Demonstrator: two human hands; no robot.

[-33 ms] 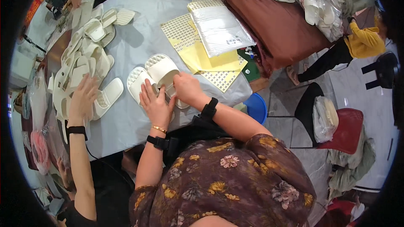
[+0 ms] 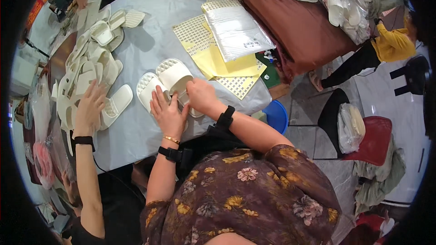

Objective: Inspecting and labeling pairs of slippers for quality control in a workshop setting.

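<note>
A pair of cream slippers lies side by side on the covered table before me, toes pointing away. My left hand (image 2: 169, 112) rests over the left slipper (image 2: 147, 86), fingers stretched out and thumb toward the other slipper. At the right slipper (image 2: 173, 73), my right hand (image 2: 202, 94) is closed against the edge of the strap. Its fingertips are turned inward, so what they pinch, if anything, is hidden. Both heels are partly covered by my hands.
A heap of cream slippers (image 2: 93, 61) spreads along the left, with a co-worker's hand (image 2: 88, 111) on it. Yellow sticker sheets (image 2: 240, 67) lie under a white plastic packet (image 2: 238, 31). A blue bucket (image 2: 278, 117) stands by the table's right edge, near a red-seated chair (image 2: 374, 140).
</note>
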